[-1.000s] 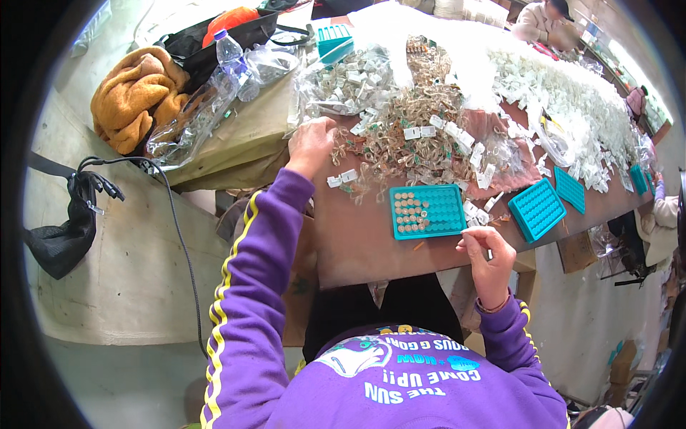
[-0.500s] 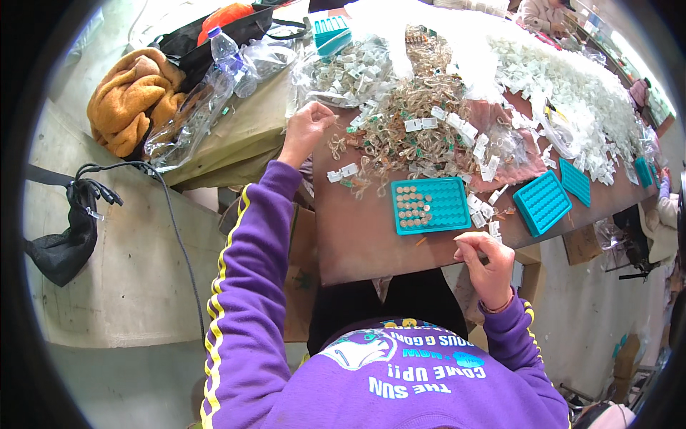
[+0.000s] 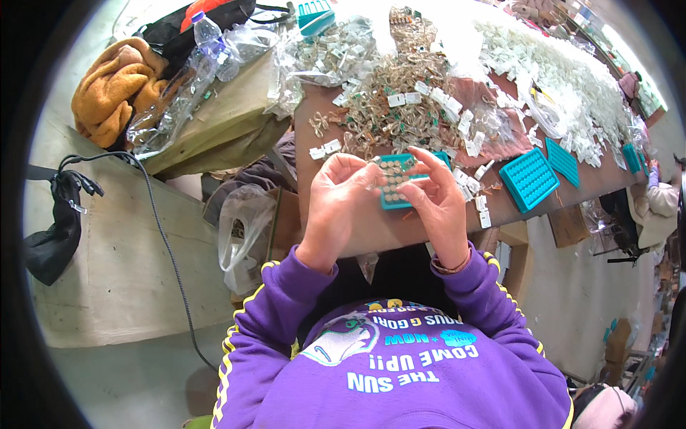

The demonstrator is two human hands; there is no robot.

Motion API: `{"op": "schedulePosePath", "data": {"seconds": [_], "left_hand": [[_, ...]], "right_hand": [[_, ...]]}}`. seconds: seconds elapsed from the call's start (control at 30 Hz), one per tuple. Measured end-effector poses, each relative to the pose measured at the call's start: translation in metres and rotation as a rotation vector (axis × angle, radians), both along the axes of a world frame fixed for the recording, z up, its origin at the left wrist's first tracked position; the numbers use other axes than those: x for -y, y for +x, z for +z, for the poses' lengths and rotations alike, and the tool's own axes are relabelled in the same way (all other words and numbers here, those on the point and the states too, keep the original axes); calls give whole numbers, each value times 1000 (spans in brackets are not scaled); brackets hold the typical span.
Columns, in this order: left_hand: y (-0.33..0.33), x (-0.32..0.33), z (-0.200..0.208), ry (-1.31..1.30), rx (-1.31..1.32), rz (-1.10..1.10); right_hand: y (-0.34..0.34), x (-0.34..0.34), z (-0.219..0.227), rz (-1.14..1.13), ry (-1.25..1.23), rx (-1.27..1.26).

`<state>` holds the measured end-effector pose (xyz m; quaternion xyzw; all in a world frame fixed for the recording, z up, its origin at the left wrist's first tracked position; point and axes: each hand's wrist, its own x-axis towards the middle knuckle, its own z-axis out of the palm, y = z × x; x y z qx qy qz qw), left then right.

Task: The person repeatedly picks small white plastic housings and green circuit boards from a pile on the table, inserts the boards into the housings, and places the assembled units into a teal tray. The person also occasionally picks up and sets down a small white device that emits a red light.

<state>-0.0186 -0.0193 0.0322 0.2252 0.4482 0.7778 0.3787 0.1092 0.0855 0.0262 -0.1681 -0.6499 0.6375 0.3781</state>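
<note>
My left hand [image 3: 336, 204] and my right hand [image 3: 439, 207] are raised close together at the near edge of the table. Left thumb and fingers are pinched on a small, pale piece I cannot make out. My right thumb and fingers close in on the same spot, also pinching something too small to name. Behind and beneath the fingers lies a teal tray [image 3: 389, 206] with round, coin-like discs in rows of wells; the hands cover much of it. Just beyond is a heap of looped, clear-coated wire pieces [image 3: 386, 129].
White plastic blocks [image 3: 405, 99] lie about the heap. To the right are a ridged teal tray [image 3: 529, 180], a second teal tray [image 3: 562, 162] and a large white pile [image 3: 572, 107]. At left sit an orange-brown cloth [image 3: 114, 93] and a bottle [image 3: 207, 36]. A co-worker's sleeve [image 3: 666, 196] shows far right.
My left hand has come from beside the heap toward me and right, to the tray. My right hand has moved up and left to meet it. The whole view has shifted slightly.
</note>
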Motion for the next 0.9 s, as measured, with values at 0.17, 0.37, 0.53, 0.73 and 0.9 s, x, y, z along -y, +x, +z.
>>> {"op": "schedulePosePath", "data": {"seconds": [0.17,0.37,0.53,0.73,0.9], "left_hand": [[28,4,-3,-29,-79,58],[36,8,-5,-103,-1238,468],[33,4,-7,-28,-1458,571],[38,8,-6,-75,-1330,519],[36,13,-3,-103,-1367,508]], "right_hand": [[11,-1,0,35,-160,-57],[23,-1,10,23,-87,-27],[23,9,14,23,-49,31],[23,10,13,38,-45,2],[22,11,11,36,-54,-25]]}}
